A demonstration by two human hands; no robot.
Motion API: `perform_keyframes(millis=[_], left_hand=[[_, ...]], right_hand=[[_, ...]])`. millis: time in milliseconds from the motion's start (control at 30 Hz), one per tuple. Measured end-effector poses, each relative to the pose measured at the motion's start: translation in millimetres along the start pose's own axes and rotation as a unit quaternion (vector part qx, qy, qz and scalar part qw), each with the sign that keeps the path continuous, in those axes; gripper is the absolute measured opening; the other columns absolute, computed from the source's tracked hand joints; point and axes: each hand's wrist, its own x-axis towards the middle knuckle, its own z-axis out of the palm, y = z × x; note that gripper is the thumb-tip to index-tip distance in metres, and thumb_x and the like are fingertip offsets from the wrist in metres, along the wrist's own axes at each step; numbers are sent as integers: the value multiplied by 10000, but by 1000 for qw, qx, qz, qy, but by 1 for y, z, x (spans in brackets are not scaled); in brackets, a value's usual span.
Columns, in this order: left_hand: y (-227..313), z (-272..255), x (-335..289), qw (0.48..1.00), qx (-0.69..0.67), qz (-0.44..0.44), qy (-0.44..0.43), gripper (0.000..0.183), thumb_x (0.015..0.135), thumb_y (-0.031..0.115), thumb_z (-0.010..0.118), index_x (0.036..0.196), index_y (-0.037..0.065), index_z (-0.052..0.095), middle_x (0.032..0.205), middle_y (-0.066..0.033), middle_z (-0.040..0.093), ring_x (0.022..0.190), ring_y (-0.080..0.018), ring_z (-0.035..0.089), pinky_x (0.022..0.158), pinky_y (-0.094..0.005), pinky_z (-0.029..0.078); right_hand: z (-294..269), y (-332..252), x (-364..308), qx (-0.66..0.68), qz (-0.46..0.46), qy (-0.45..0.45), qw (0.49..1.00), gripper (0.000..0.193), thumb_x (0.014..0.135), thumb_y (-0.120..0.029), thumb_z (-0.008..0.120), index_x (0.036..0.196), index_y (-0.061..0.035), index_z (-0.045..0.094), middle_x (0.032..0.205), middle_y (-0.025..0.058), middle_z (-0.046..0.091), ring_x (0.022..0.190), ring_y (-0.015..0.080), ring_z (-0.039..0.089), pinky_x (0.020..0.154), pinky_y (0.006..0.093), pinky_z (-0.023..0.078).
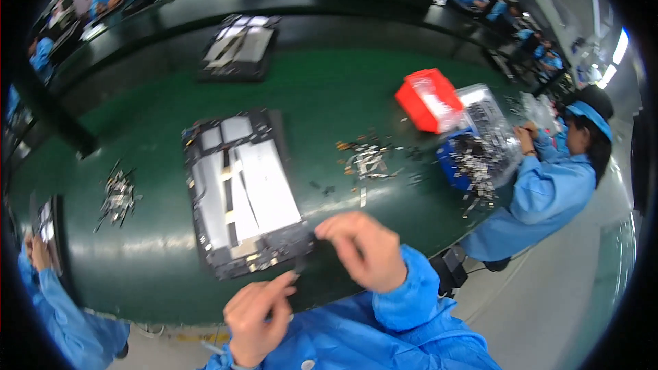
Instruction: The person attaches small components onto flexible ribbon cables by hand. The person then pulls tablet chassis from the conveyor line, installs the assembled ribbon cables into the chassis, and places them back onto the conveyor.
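An opened tablet point(264, 185) lies in front of me, its silvery battery cells and dark frame showing, with another dark slab partly visible beneath it. My right hand point(367, 250) is closed in a pinch beside the tablet's near right corner. Whatever its fingertips hold is too small and blurred to make out. Nearer to me, my left hand point(257, 315) is below the tablet's near edge, its thumb and fingers drawn together. A small greyish bit shows at its fingertips, its kind unclear. Loose small parts point(370, 161) are scattered on the green table right of the tablet.
Farther back lies a stack of similar tablets point(240, 48). A pile of small parts point(118, 197) is on the left. At right stand a red bin point(430, 101), a blue bin point(449, 164) heaped with parts and a clear tray point(507, 133). Co-workers point(548, 185) sit at both sides.
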Motion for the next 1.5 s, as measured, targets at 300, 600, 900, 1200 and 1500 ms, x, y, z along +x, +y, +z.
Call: perform_keyframes(millis=[300,600,900,1200,1500], left_hand=[[-39,-22,-27,967,33,-145,205,168,916,-50,526,1035,-67,644,820,-127,692,785,-191,669,901,-363,485],[-53,-23,-23,971,-64,-150,174,173,858,-71,556,976,-8,664,823,-87,739,938,-248,686,1122,-543,322],[-35,-19,-26,970,-75,-186,139,152,846,-72,588,961,-21,672,819,-87,743,867,-243,712,1104,-547,347],[7,-36,-54,970,-47,-235,36,189,806,-38,664,988,-6,702,804,-92,738,737,-210,705,720,-316,574],[14,-43,-26,977,-46,-206,12,200,761,10,688,959,1,723,805,-90,731,701,-232,697,633,-328,560]], right_hand=[[-160,141,102,-353,149,209,900,99,774,-26,667,847,35,690,753,181,705,707,262,717,692,341,561],[-142,153,107,-504,47,175,844,120,787,-126,741,882,-53,727,931,146,708,886,340,673,764,449,530],[49,27,6,50,79,-159,983,553,904,-94,642,1426,-43,465,1511,232,373,1428,396,319,1148,455,292],[1,-10,-8,-154,12,-100,983,326,758,1,724,1082,-16,697,1146,148,665,1138,344,585,946,435,482],[60,-21,28,44,-168,-270,947,345,705,-26,712,1049,-52,724,999,92,637,888,244,648,747,338,549]])
